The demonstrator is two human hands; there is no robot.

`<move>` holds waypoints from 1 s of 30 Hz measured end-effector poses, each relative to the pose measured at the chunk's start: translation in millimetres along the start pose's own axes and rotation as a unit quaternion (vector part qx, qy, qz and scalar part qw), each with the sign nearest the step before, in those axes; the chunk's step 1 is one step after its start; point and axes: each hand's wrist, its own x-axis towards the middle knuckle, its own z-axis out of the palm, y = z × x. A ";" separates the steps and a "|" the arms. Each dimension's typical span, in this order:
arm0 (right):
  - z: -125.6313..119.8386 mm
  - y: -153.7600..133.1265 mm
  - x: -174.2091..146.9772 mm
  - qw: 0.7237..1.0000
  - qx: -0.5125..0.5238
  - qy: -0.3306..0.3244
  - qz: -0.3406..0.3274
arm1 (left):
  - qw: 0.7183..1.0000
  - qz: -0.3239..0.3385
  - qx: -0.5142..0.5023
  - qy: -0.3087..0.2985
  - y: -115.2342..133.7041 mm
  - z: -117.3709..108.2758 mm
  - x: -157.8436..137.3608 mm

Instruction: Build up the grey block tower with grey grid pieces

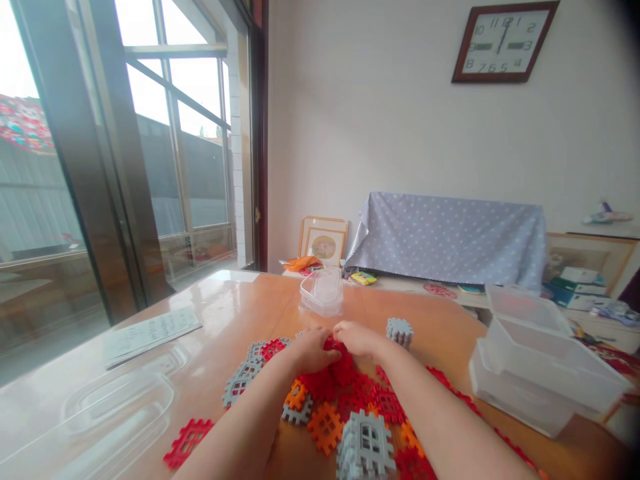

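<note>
Both my hands are over the middle of the table, close together. My left hand (pixel 316 349) has its fingers curled around the left side of some red interlocking plastic tiles (pixel 333 377). From the right, my right hand (pixel 356 339) pinches the top edge of the same red tiles; its fingertips are partly hidden. Around my wrists lie loose grey tiles (pixel 243 381), orange tiles (pixel 326 427) and more red tiles (pixel 389 403). Nearest to me stands a stack of grey window tiles (pixel 367 443), and a smaller grey stack (pixel 400 331) sits beyond my right wrist.
See-through lids (pixel 120 407) and a printed sheet (pixel 153 333) lie at the left of the wooden table (pixel 225 300). A small plastic container (pixel 323 293) stands at the back. Larger nested plastic boxes (pixel 530 380) occupy the right side. A single red tile (pixel 188 441) lies near my left forearm.
</note>
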 end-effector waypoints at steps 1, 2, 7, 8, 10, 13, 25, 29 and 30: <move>2.5 -1.3 -2.9 1.000 0.024 0.000 0.003 | 1.000 -0.001 0.006 -0.002 -0.5 -1.9 -4.9; 5.3 -3.3 -5.9 0.999 0.049 -0.002 0.007 | 1.000 -0.001 0.014 -0.005 -0.9 -3.7 -9.7; 13.5 -19.0 -24.6 0.986 0.167 -0.009 0.011 | 0.998 -0.004 0.062 0.000 -3.6 -6.0 -31.3; 12.2 -21.6 -29.9 0.983 0.186 0.001 0.010 | 0.998 -0.001 0.066 0.006 -4.5 -5.6 -35.2; 6.5 -24.6 -42.1 0.977 0.213 0.027 0.011 | 0.997 0.004 0.072 0.020 -6.4 -5.3 -43.0; -4.7 -23.9 -63.9 0.969 0.237 0.073 0.011 | 0.996 0.007 0.078 0.037 -7.6 -6.7 -55.0; -16.7 10.8 -174.7 0.942 0.258 0.207 0.049 | 0.996 -0.032 0.045 0.066 9.0 -15.7 -108.3; -10.6 26.3 -197.8 0.922 0.279 0.265 0.050 | 0.995 -0.042 0.043 0.075 17.2 -14.4 -123.7; -8.0 29.8 -201.0 0.914 0.287 0.285 0.043 | 0.995 -0.045 0.044 0.078 18.1 -13.8 -126.8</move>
